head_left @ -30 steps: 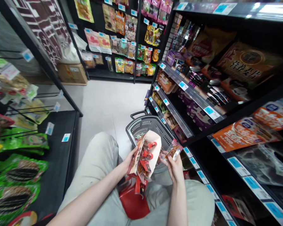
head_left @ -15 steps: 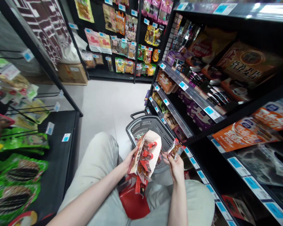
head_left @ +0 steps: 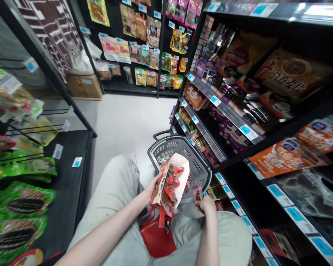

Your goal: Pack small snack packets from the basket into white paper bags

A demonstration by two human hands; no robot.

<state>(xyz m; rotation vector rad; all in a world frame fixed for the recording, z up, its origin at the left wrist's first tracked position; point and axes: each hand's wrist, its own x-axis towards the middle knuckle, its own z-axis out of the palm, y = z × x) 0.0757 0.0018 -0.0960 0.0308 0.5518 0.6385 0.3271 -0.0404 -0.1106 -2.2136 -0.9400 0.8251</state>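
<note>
A person in pale trousers point(head_left: 108, 195) sits or squats, knees apart, in a store aisle, with a carton point(head_left: 183, 177) in one hand and a single packet point(head_left: 198, 194) in the other. The left hand point(head_left: 152, 188) holds the carton by its left side, the grip wrapped about the printed wall; the fingertips are hard to make out. Red packets point(head_left: 172, 182) line the inside of the carton, whose mouth faces the camera, and one more shows at its lower end, above a red object point(head_left: 158, 240) between the thighs. The right hand point(head_left: 207, 205), knuckles up, has its grip pinched on the single packet near the rim of a grey basket point(head_left: 180, 146); whether packet and rim touch cannot be told. The basket is just beyond the carton, its handle point(head_left: 161, 132) at the far end, and small wrapped items point(head_left: 188, 183) lie inside, partly hidden. Pale floor point(head_left: 119, 114) shows past it. At right, black shelves point(head_left: 230, 114) carry bags and boxes, orange bags point(head_left: 283, 155) among them. At left, green bags point(head_left: 19, 199) crowd a black shelf point(head_left: 80, 147). In the background, snack bags point(head_left: 144, 75) hang near a brown box point(head_left: 84, 87).
</note>
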